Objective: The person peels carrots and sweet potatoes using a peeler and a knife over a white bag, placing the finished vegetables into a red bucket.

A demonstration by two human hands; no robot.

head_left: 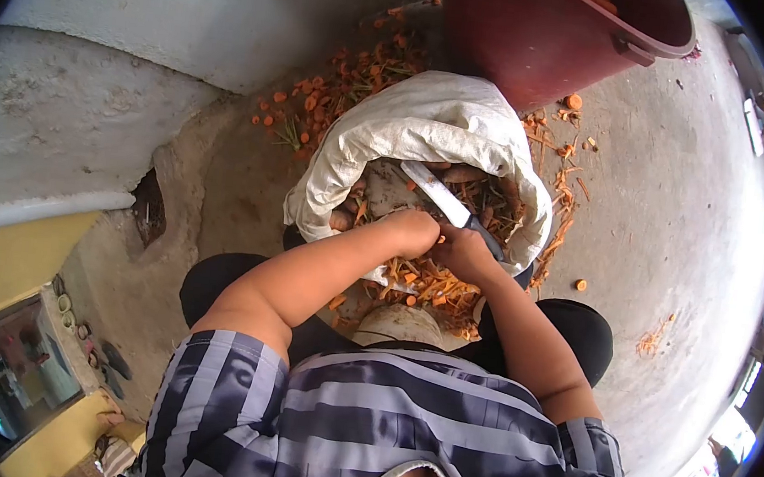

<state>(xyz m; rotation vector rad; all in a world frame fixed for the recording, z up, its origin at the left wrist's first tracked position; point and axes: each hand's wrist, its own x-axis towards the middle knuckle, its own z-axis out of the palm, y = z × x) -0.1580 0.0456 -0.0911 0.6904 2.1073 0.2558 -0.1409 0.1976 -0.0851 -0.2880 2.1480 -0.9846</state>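
My right hand [466, 252] is closed around the black handle of a large knife [441, 197]. Its broad pale blade points up and to the left, over the mouth of a white woven sack [429, 133]. Close beside it, my left hand [415, 232] is closed, with a small orange tip of a carrot [442, 240] showing between the two hands. Most of that carrot is hidden by my fingers. Inside the sack, whose rim is rolled down, lie unpeeled carrots [466, 174] and peelings. More orange carrot scraps [437, 285] lie just below my hands.
A large dark red tub [548, 43] with carrots in it stands behind the sack. Cut carrot ends and peelings [322, 95] litter the concrete floor on both sides. A rough wall [73, 108] with a white pipe [54, 210] runs along the left.
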